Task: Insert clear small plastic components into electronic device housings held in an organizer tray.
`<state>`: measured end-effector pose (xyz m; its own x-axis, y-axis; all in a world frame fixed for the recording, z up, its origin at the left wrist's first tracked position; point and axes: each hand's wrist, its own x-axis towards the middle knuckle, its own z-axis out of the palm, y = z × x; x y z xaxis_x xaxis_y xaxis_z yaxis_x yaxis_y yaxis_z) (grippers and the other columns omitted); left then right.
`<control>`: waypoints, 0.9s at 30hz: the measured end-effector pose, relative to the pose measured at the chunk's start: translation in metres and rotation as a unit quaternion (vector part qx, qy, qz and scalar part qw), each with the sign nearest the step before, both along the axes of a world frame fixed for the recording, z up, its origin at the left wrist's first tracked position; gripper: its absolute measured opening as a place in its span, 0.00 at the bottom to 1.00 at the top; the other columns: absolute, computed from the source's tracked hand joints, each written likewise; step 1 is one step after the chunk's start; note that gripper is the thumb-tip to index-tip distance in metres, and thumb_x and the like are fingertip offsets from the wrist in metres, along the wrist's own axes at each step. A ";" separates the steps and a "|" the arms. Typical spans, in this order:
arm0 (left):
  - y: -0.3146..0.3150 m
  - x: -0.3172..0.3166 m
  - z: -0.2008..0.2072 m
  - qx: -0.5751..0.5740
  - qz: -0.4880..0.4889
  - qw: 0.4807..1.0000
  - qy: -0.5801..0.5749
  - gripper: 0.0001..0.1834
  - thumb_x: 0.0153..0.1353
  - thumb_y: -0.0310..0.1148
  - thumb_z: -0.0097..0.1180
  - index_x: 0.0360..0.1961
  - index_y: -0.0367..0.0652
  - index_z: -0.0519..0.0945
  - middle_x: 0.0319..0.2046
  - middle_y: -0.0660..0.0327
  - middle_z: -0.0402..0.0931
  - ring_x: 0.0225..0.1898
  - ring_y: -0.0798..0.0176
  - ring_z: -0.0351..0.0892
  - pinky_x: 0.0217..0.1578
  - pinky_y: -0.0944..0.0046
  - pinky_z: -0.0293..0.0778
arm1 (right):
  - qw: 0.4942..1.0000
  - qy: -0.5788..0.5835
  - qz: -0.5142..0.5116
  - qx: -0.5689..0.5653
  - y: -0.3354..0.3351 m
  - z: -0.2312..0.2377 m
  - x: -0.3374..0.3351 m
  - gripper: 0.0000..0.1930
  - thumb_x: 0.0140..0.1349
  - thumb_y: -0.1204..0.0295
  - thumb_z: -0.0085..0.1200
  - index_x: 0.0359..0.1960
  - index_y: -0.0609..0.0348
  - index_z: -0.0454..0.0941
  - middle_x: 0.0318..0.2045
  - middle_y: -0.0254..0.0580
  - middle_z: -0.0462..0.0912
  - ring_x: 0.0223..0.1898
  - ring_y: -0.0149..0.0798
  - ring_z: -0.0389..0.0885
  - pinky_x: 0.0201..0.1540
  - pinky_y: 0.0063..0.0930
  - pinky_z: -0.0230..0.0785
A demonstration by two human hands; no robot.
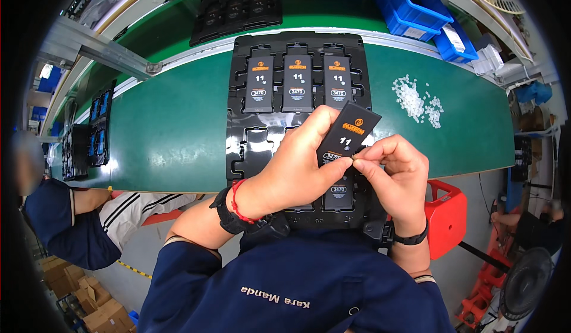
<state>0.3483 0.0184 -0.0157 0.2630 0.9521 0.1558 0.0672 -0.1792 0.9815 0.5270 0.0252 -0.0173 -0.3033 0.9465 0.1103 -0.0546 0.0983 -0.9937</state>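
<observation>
My left hand grips a flat black phone battery with orange and white print, tilted over the tray. The thumb lies along its lower part. At that battery's lower right edge, my right hand has thumb and index finger pinched together; whatever sits between them is too small to make out. Beneath both hands lies a black plastic tray with moulded slots. Three similar batteries fill its far row, and another battery shows in the near row, partly covered by my hands.
Small whitish translucent pieces lie scattered on the green table at right. Blue bins stand at the far right, and another loaded tray lies beyond. Stacked trays and a seated person are at left. A red stool stands at right.
</observation>
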 end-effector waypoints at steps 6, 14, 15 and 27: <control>0.001 0.000 0.011 -0.160 -0.022 0.983 -0.091 0.26 0.53 0.15 0.54 0.54 0.37 0.64 0.39 0.63 0.73 0.36 0.76 0.75 0.25 0.78 0.75 | 0.998 0.039 0.002 -0.054 0.000 -0.001 0.003 0.05 0.54 0.86 0.56 0.31 0.66 0.75 0.29 0.39 0.80 0.33 0.26 0.80 0.37 0.17 0.72; 0.001 -0.002 0.011 -0.172 -0.028 0.980 -0.101 0.25 0.55 0.16 0.53 0.54 0.37 0.64 0.39 0.64 0.74 0.36 0.76 0.75 0.26 0.78 0.76 | 0.998 0.049 0.002 -0.034 0.000 -0.005 0.001 0.05 0.55 0.86 0.56 0.32 0.66 0.74 0.30 0.39 0.80 0.33 0.26 0.79 0.37 0.17 0.71; 0.002 -0.002 0.011 -0.170 -0.034 0.980 -0.101 0.25 0.55 0.16 0.53 0.54 0.37 0.64 0.39 0.64 0.74 0.36 0.77 0.75 0.26 0.78 0.76 | 0.999 0.045 0.007 -0.030 0.000 -0.005 0.001 0.05 0.55 0.86 0.56 0.32 0.66 0.74 0.30 0.39 0.80 0.33 0.26 0.79 0.37 0.17 0.71; 0.000 0.001 0.001 -0.028 0.000 0.999 -0.030 0.22 0.50 0.16 0.54 0.48 0.37 0.67 0.39 0.56 0.76 0.43 0.64 0.76 0.43 0.65 0.72 | 0.954 -0.207 -0.047 0.211 -0.003 0.008 -0.003 0.06 0.48 0.85 0.58 0.26 0.63 0.76 0.22 0.38 0.80 0.22 0.28 0.77 0.26 0.19 0.68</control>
